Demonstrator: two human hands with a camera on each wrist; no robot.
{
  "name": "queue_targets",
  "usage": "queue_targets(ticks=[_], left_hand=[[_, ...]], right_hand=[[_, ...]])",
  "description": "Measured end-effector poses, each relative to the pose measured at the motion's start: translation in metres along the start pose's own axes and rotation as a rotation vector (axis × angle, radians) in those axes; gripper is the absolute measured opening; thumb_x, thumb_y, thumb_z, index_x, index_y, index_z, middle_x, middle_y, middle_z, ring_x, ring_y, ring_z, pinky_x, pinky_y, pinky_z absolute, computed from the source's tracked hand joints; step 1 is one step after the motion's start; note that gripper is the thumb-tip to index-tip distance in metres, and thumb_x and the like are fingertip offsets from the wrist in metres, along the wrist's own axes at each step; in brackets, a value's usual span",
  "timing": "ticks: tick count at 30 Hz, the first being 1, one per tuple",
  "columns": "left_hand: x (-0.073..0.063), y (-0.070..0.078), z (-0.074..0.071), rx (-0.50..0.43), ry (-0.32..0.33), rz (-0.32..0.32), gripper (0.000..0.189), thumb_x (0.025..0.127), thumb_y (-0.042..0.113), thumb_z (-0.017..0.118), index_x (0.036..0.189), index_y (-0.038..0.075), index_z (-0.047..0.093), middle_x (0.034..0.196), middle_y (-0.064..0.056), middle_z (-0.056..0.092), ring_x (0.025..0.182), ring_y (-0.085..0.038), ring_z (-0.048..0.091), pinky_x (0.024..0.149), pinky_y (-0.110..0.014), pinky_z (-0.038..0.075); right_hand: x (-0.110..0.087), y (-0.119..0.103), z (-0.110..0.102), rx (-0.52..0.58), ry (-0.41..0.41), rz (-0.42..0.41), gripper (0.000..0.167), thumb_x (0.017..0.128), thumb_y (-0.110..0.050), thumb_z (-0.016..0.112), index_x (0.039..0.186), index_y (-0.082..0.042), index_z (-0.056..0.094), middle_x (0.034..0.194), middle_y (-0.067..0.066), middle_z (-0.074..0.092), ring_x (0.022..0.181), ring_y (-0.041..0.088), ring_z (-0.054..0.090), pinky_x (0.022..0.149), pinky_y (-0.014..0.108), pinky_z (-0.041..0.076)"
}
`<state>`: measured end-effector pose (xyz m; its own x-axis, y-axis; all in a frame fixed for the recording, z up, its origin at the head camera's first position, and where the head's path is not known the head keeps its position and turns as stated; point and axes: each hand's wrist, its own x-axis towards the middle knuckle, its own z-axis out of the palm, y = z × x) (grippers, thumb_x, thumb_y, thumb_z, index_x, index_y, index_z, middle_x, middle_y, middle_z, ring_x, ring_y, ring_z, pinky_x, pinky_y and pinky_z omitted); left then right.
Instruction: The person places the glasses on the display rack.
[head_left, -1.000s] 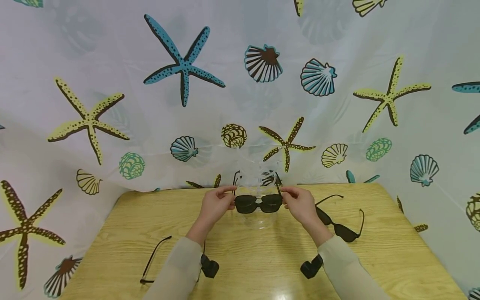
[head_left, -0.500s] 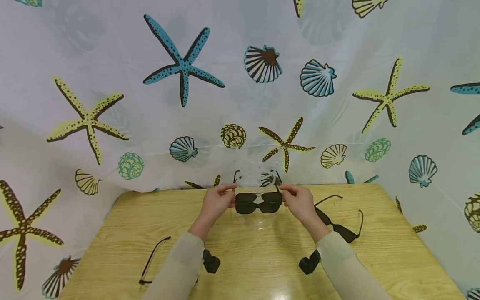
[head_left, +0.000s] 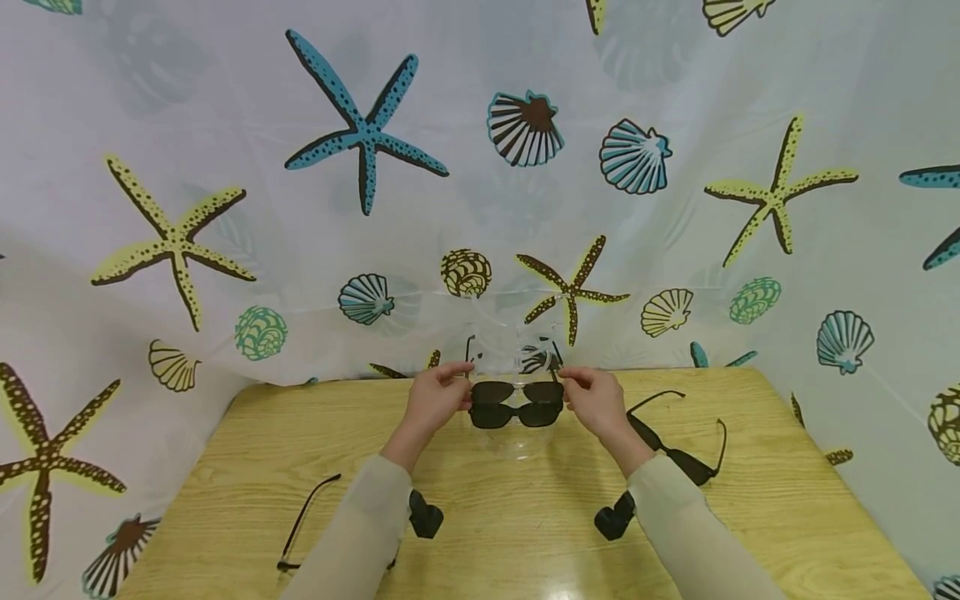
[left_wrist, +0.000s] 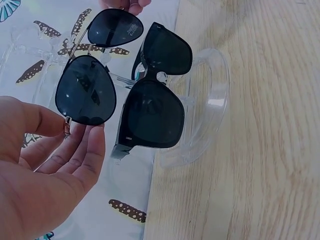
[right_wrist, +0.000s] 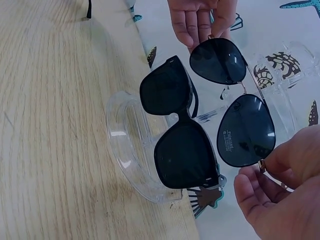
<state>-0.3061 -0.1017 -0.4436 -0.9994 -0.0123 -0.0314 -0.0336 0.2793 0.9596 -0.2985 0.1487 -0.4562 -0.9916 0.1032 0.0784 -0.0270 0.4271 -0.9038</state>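
Note:
A pair of aviator sunglasses (left_wrist: 85, 90) with dark lenses and a thin metal frame is held between both hands. My left hand (head_left: 435, 396) pinches it at one hinge, thumb against fingers. At the opposite hinge, my right hand (head_left: 597, 400) pinches it the same way; a small printed label shows on the lens on that side. Directly in front and slightly lower, black square-framed sunglasses (right_wrist: 185, 152) rest on a clear plastic display stand (left_wrist: 220, 95) with a curved base. The aviators are beside the stand's upper part, behind the black pair.
Another pair of black sunglasses (head_left: 693, 467) lies on the wooden table (head_left: 517, 517) to the right. Dark-framed glasses (head_left: 300, 521) lie at the lower left, partly hidden by the left sleeve. A curtain (head_left: 450, 217) printed with starfish and shells hangs right behind the stand.
Both hands have lifted the aviator sunglasses slightly, so more of their lenses shows above the black pair. The stand and the other glasses stay in place.

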Motion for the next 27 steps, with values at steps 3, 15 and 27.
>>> queue_targets(ticks=[3,15,27], left_hand=[[0.0012,-0.0011,0.0001,0.009,-0.003,-0.002,0.039,0.1,0.005,0.059,0.137,0.006,0.07,0.109,-0.019,0.077,0.073,-0.009,0.068,0.078,-0.03,0.063],[0.0054,-0.005,0.0005,0.041,-0.003,0.014,0.038,0.102,0.006,0.063,0.14,0.007,0.068,0.11,-0.02,0.077,0.075,-0.013,0.069,0.08,-0.032,0.063],[0.0068,-0.008,0.0016,0.041,-0.019,0.03,0.038,0.103,0.004,0.061,0.141,0.007,0.067,0.112,-0.021,0.077,0.087,-0.028,0.074,0.08,-0.033,0.063]], right_hand=[[0.0013,0.0024,0.0014,-0.002,0.001,0.002,0.032,0.104,-0.009,0.056,0.128,-0.001,0.075,0.098,0.018,0.076,0.075,0.012,0.07,0.063,0.023,0.052],[0.0013,0.0003,0.0039,-0.018,-0.008,0.0,0.032,0.106,-0.011,0.055,0.13,0.0,0.073,0.107,0.021,0.075,0.1,0.043,0.073,0.066,0.024,0.053],[0.0049,0.0035,0.0052,-0.035,0.007,-0.003,0.032,0.104,-0.011,0.055,0.128,-0.002,0.074,0.112,0.02,0.075,0.094,0.032,0.074,0.066,0.024,0.051]])
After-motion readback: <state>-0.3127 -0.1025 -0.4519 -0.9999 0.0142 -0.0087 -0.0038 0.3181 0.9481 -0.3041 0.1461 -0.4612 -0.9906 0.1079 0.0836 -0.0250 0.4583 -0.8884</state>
